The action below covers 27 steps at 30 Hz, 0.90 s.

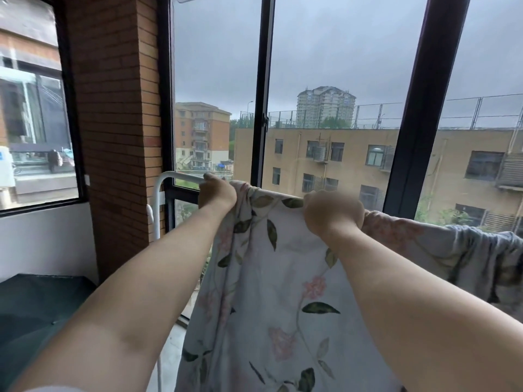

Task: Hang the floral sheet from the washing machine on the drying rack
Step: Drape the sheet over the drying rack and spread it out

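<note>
In front of the big window (339, 80), a white drying rack (158, 193) stands with its top bar going from left to right. The floral sheet (268, 278) hangs over this top bar. It is pale with green leaves and pink flowers on it. Most of it falls down on the near side, toward the person. More of the sheet lies bunched along the bar off to the right.

Both arms reach out to the bar. The left hand (216, 193) is near the left end of the bar, at the left edge of the sheet. Its fingers are curled over the bar and the cloth, gripping there. The right hand (334, 210) is a bit further right along the bar. It is closed into a fist on the top edge of the sheet, holding the cloth at the bar.

A brick wall (119, 108) stands to the left of the window. Outside are yellow and orange buildings (339, 154) under a gray sky. A dark flat surface (34, 306) sits low on the left.
</note>
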{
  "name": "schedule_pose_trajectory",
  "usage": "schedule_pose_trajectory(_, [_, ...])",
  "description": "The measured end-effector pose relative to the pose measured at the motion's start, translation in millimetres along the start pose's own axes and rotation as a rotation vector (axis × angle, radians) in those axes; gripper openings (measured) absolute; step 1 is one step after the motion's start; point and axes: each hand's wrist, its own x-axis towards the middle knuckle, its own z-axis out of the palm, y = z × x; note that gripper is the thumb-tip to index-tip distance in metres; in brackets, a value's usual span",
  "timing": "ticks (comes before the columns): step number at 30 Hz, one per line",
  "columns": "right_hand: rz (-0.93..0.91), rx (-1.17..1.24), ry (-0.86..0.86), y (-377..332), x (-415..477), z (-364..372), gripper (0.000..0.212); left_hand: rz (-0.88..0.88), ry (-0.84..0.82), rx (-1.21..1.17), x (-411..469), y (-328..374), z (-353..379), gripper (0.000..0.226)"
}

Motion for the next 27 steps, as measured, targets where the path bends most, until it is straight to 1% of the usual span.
schedule_pose_trajectory(1, [0.005,0.008,0.0,1,-1,-1,0.042,0.087,0.04,0.014,-2,-3,1,0.042])
schedule_pose_trajectory(2, [0.007,0.01,0.003,1,-2,-2,0.042,0.219,0.071,0.045,-3,-7,1,0.041])
schedule_pose_trajectory(4, [0.005,-0.002,0.007,1,-4,-3,0.042,0.496,0.04,0.151,-7,-19,4,0.044])
schedule_pose_trajectory(5, [0.006,-0.009,0.004,0,-5,-3,0.043,0.584,0.006,0.186,-7,-25,5,0.045])
schedule_pose_trajectory(8, [0.022,0.002,-0.015,-3,-5,-5,0.045,0.679,-0.012,0.166,-4,-36,-2,0.039])
schedule_pose_trajectory(10, [0.034,0.01,-0.017,-6,-5,-5,0.046,0.746,0.013,0.233,-3,-40,-7,0.029])
schedule_pose_trajectory(12, [0.035,0.009,-0.01,-9,-6,-6,0.045,0.781,0.053,0.3,-3,-43,-9,0.023])
schedule_pose_trajectory(15, [0.056,0.019,-0.001,-11,-9,-7,0.043,0.725,0.076,0.291,0,-44,-13,0.018])
schedule_pose_trajectory(18, [0.072,0.017,0.01,-9,-12,-10,0.044,0.594,0.125,0.249,13,-39,-26,0.019])
schedule_pose_trajectory(20, [0.081,0.014,0.011,-8,-14,-9,0.047,0.445,0.181,0.225,28,-39,-38,0.021])
schedule_pose_trajectory(21, [0.088,0.012,0.011,-7,-13,-9,0.048,0.332,0.23,0.174,38,-40,-42,0.019])
schedule_pose_trajectory(22, [0.095,0.017,0.005,-8,-14,-9,0.048,0.184,0.267,0.105,50,-44,-45,0.022])
schedule_pose_trajectory(23, [0.102,0.017,0.002,-8,-13,-10,0.048,0.014,0.3,0.008,59,-47,-46,0.03])
schedule_pose_trajectory(24, [0.107,0.018,0.0,-8,-13,-11,0.046,-0.128,0.288,-0.062,63,-51,-48,0.037])
schedule_pose_trajectory(25, [0.113,0.019,-0.004,-7,-12,-11,0.044,-0.21,0.256,-0.096,64,-53,-49,0.039])
schedule_pose_trajectory(26, [0.116,0.019,-0.009,-8,-12,-11,0.043,-0.203,0.191,-0.068,63,-55,-47,0.037])
schedule_pose_trajectory(27, [0.122,0.017,-0.012,-9,-12,-12,0.043,-0.141,0.124,-0.034,57,-55,-46,0.035])
